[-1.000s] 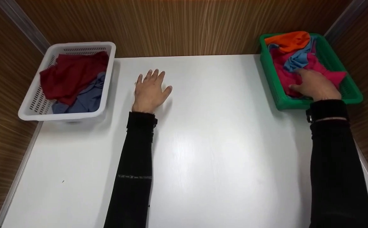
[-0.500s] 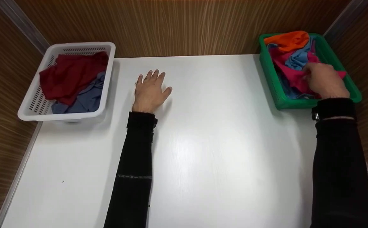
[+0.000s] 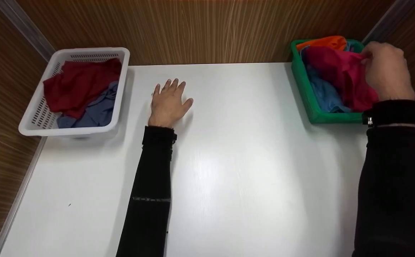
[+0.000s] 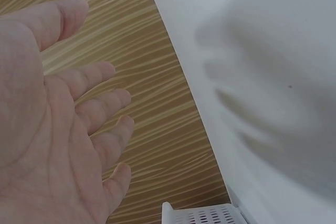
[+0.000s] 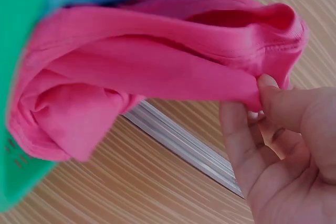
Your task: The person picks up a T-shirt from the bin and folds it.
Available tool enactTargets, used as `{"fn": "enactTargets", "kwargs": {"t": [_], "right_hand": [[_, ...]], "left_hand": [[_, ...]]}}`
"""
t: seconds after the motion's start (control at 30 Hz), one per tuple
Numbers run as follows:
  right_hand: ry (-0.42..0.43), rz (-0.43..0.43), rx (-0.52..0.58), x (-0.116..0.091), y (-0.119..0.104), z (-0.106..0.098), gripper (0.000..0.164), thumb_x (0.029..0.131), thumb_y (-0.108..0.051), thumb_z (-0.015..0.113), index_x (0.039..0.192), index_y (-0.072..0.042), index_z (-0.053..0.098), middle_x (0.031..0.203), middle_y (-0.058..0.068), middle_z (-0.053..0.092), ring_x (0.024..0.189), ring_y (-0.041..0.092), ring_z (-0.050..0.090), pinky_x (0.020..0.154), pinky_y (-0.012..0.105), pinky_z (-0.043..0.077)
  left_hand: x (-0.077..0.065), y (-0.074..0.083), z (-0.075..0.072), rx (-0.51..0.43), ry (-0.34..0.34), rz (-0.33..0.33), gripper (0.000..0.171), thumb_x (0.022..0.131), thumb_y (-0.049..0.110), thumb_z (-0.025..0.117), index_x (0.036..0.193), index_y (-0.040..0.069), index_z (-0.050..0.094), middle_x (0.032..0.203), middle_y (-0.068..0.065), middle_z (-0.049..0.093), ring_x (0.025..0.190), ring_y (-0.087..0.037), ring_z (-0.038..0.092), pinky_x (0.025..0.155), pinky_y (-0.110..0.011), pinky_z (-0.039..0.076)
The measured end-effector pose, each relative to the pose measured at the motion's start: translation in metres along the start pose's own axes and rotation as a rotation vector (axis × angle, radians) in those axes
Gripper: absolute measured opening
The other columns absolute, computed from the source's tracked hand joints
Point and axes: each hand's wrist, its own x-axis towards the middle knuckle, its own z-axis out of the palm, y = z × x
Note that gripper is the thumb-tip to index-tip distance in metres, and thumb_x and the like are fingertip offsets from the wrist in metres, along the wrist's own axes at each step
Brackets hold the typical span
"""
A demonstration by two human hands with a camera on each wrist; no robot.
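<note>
My right hand (image 3: pixel 388 71) pinches a pink garment (image 3: pixel 352 71) between thumb and fingers, above the right side of the green basket (image 3: pixel 305 84). Up close in the right wrist view, the garment (image 5: pixel 157 66) has a stitched hem at the pinched corner, and its lower folds hang against the basket's green wall (image 5: pixel 16 177). Blue cloth (image 3: pixel 323 92) and orange cloth (image 3: pixel 330 43) lie in the same basket. Fingers spread and holding nothing, my left hand (image 3: pixel 168 105) hovers over the white table; its palm (image 4: pixel 47 140) shows in the left wrist view.
At the back left a white basket (image 3: pixel 68 132) contains dark red cloth (image 3: pixel 82 84) and grey-blue cloth (image 3: pixel 98 110). Wood-patterned panels (image 3: pixel 211 32) wall the white table (image 3: pixel 236 160) at the back and both sides.
My right hand has gone from inside the green basket, gripped the pink garment and raised it up and to the right. More blue cloth shows underneath. The left hand has stayed put.
</note>
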Motion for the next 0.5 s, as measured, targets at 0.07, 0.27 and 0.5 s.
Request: {"fn": "enactTargets", "kwargs": {"t": [0.07, 0.27, 0.5], "right_hand": [[0.041, 0.017, -0.007, 0.001, -0.007, -0.008, 0.039, 0.110, -0.008, 0.043, 0.145, 0.002, 0.057, 0.147, 0.032, 0.055, 0.126, 0.049, 0.059, 0.077, 0.037, 0.046], [0.206, 0.043, -0.034, 0.003, -0.032, -0.031, 0.041, 0.112, -0.008, 0.037, 0.146, 0.001, 0.057, 0.147, 0.028, 0.057, 0.132, 0.046, 0.058, 0.087, 0.048, 0.054], [0.405, 0.107, -0.070, 0.002, -0.072, -0.059, 0.046, 0.113, -0.008, 0.028, 0.149, -0.016, 0.057, 0.156, 0.013, 0.057, 0.143, 0.035, 0.057, 0.115, 0.055, 0.048]], "left_hand": [[-0.001, 0.000, 0.000, -0.007, 0.000, 0.002, 0.073, 0.107, 0.055, 0.045, 0.167, 0.017, 0.029, 0.177, -0.012, 0.024, 0.167, -0.033, 0.016, 0.136, -0.057, 0.007], [-0.001, 0.000, 0.001, -0.002, 0.025, 0.006, 0.072, 0.107, 0.054, 0.046, 0.167, 0.016, 0.031, 0.176, -0.012, 0.027, 0.167, -0.033, 0.018, 0.136, -0.057, 0.010], [0.003, 0.002, 0.002, -0.004, 0.075, 0.023, 0.071, 0.106, 0.052, 0.048, 0.166, 0.016, 0.034, 0.175, -0.012, 0.031, 0.166, -0.032, 0.022, 0.135, -0.057, 0.012]]}}
